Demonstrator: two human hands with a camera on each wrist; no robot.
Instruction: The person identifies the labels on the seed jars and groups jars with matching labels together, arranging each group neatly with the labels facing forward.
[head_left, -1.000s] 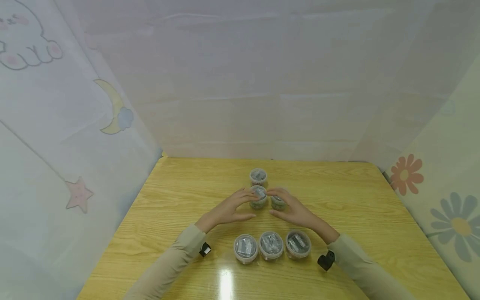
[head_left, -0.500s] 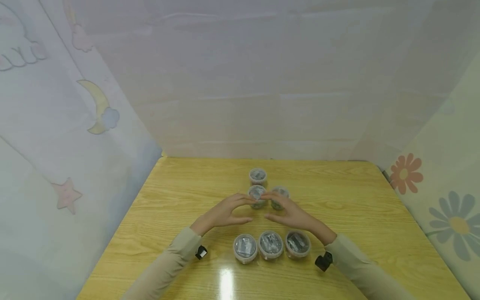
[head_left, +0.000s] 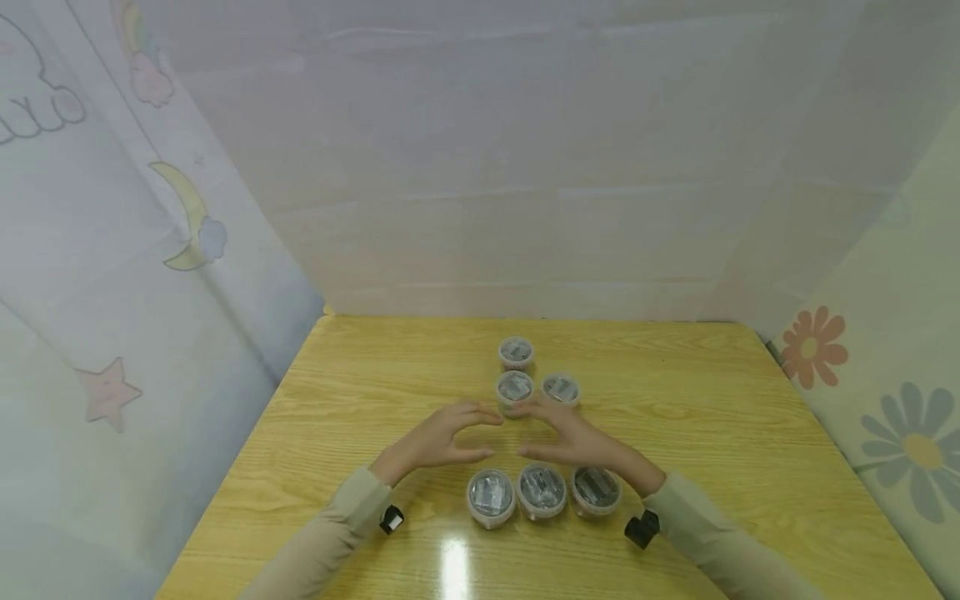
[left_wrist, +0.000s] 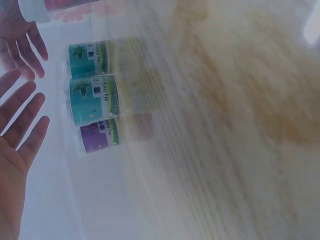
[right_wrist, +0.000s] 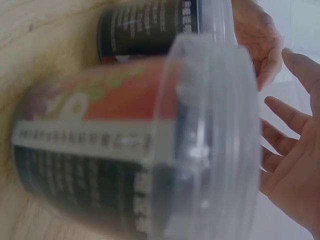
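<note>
My left hand (head_left: pixel 442 437) and right hand (head_left: pixel 573 437) hover over the middle of the table, palms facing, fingers spread, holding nothing. Between the hands and the far edge stand three lidded plastic tubs: a far one (head_left: pixel 516 352), one before it (head_left: pixel 514 388), and one to the right (head_left: pixel 561 388), partly covered by my right fingers. Nearer me is a row of three more: a left tub (head_left: pixel 491 497), a middle tub (head_left: pixel 542 490) and a right tub (head_left: pixel 596 490). In the left wrist view, two tubs bear teal labels (left_wrist: pixel 94 100) and another a purple label (left_wrist: pixel 99 136).
The tubs stand on a yellow wood-grain table (head_left: pixel 360 375). A plain pale sheet (head_left: pixel 480 183) hangs behind it, with a printed sheet (head_left: pixel 255 308) at the left and a flowered one (head_left: pixel 892 333) at the right. Black wrist cameras (head_left: pixel 642 528) sit below both cuffs.
Both hands have drawn back toward me and slightly left, away from the far tubs, and the fingertips have moved apart since half a second ago. The tubs have stayed in place.
</note>
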